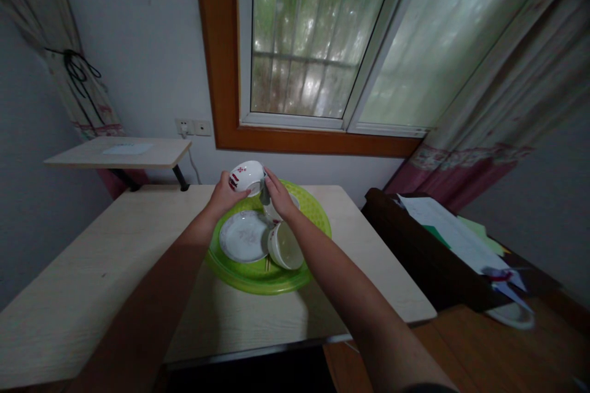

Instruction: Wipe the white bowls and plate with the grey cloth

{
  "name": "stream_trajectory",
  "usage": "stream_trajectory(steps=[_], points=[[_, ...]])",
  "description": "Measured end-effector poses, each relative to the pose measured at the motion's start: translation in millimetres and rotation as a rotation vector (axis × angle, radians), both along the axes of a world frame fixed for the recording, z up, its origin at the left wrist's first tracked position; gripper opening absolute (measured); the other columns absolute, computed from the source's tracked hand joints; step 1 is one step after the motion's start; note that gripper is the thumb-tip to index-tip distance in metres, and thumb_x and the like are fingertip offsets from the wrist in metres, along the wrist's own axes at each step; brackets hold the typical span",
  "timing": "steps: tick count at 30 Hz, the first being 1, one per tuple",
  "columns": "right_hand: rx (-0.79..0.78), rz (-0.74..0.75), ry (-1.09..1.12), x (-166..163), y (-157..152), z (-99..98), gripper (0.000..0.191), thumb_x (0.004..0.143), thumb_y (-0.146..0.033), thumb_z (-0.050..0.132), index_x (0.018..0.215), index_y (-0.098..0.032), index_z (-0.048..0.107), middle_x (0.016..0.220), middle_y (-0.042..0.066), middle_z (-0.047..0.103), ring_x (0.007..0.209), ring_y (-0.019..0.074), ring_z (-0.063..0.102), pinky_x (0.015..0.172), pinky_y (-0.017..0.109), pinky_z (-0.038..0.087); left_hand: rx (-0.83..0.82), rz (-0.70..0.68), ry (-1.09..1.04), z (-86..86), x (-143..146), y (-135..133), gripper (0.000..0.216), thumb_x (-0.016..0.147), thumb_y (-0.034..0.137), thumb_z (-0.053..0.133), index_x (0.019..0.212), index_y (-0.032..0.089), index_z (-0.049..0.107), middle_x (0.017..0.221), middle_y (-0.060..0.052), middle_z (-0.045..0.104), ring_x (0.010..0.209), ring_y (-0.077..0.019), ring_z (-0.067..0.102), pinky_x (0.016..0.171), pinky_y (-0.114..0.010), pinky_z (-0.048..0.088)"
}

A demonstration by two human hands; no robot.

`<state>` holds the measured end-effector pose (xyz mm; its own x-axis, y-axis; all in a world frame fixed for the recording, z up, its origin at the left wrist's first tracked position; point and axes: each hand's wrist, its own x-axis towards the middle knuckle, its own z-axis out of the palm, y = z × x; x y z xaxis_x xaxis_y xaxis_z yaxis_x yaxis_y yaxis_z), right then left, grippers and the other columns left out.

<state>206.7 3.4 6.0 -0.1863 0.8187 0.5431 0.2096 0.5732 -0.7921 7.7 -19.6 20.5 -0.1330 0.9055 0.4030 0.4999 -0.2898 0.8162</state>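
My left hand (225, 195) grips a white bowl (247, 173) with red markings, tilted and raised above the far part of a green plastic basin or tray (258, 287). My right hand (279, 196) is at the bowl's right side, its fingers stretched along a grey, cloth-like piece (265, 196) pressed near the rim. Below them in the green tray lie a white plate (243, 237) with a faint pattern and a bowl (288, 247) tipped on its side. Another white bowl (271, 214) is partly hidden behind my right hand. Thin sticks like chopsticks (267, 264) show by the plate.
The tray stands on a pale wooden table (115, 270). A small raised shelf (120, 153) with a paper is at the back left, near wall sockets (193, 128). Behind is a window (304, 43). Papers (442, 233) lie on a dark brown surface at right.
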Motion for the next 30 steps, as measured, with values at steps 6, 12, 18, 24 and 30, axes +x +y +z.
stream_trajectory(steps=[6,12,18,24,30], points=[[-0.036,0.032,-0.005,-1.6,-0.5,-2.0,0.065,0.098,-0.063,0.039,0.150,-0.025,0.045,0.156,0.005,0.046,0.145,0.0185,0.041,0.122,0.041,0.028,-0.045,0.007,-0.033,5.2,0.5,-2.3,0.059,0.056,0.033,0.086,0.094,0.023,0.042,0.092,-0.003,0.064,0.085,-0.0216,0.065,0.076,-0.035,0.052],[0.053,-0.014,-0.071,-1.9,-0.9,-2.0,0.062,0.100,-0.059,0.037,0.150,-0.024,0.045,0.155,0.007,0.046,0.144,0.0200,0.042,0.123,0.042,0.027,-0.054,0.012,-0.046,5.5,0.3,-3.1,0.059,0.056,0.033,0.086,0.093,0.023,0.042,0.093,-0.004,0.063,0.085,-0.0219,0.064,0.076,-0.035,0.051],[0.279,-0.053,-0.228,-4.5,-4.2,2.1,0.052,0.105,-0.039,0.036,0.155,-0.026,0.035,0.161,0.006,0.038,0.150,0.0183,0.032,0.125,0.042,0.025,-0.059,0.023,-0.049,5.6,1.0,-3.5,0.055,0.059,0.036,0.083,0.093,0.022,0.042,0.090,-0.002,0.061,0.082,-0.0198,0.061,0.073,-0.032,0.048],[0.541,0.013,-0.444,-9.3,-16.3,16.6,0.055,0.101,-0.016,0.043,0.154,-0.029,0.038,0.161,0.004,0.037,0.154,0.0193,0.021,0.125,0.047,0.026,-0.031,-0.024,-0.133,-7.4,-3.2,9.4,0.057,0.057,0.039,0.082,0.095,0.022,0.043,0.086,0.001,0.059,0.078,-0.0165,0.059,0.073,-0.031,0.047],[0.625,0.047,-0.525,-12.6,-19.2,19.7,0.058,0.098,-0.011,0.046,0.153,-0.028,0.040,0.161,0.004,0.037,0.155,0.0200,0.019,0.125,0.048,0.025,-0.028,-0.046,-0.143,-10.6,-5.5,12.4,0.054,0.060,0.036,0.080,0.095,0.022,0.042,0.086,0.002,0.059,0.076,-0.0156,0.059,0.071,-0.029,0.045]])
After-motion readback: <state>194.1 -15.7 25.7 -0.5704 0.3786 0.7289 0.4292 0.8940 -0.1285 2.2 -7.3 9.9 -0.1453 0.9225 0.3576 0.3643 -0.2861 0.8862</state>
